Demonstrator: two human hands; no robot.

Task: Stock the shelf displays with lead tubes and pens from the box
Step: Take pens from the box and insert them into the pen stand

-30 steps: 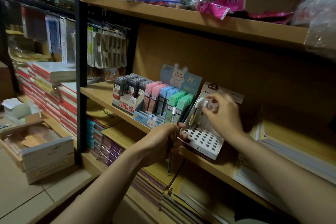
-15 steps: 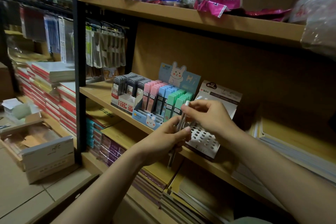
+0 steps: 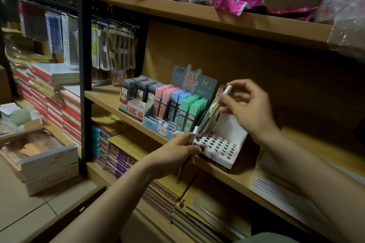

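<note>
**Pens held over the holed display**

Fingertips of the right hand pinch a white-capped pen, tilted above the white pen display at the middle shelf's front edge. Curled round a bunch of pens, the left hand grips them against the display's near-left corner. Lead tubes fill the rabbit-card tray just left, touching the display.

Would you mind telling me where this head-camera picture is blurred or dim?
Head view: the right hand and its pen are motion-smeared; the plastic bags at upper right blur; the notebook stacks under the shelf sit in shadow; straight shelves bow slightly.
</note>
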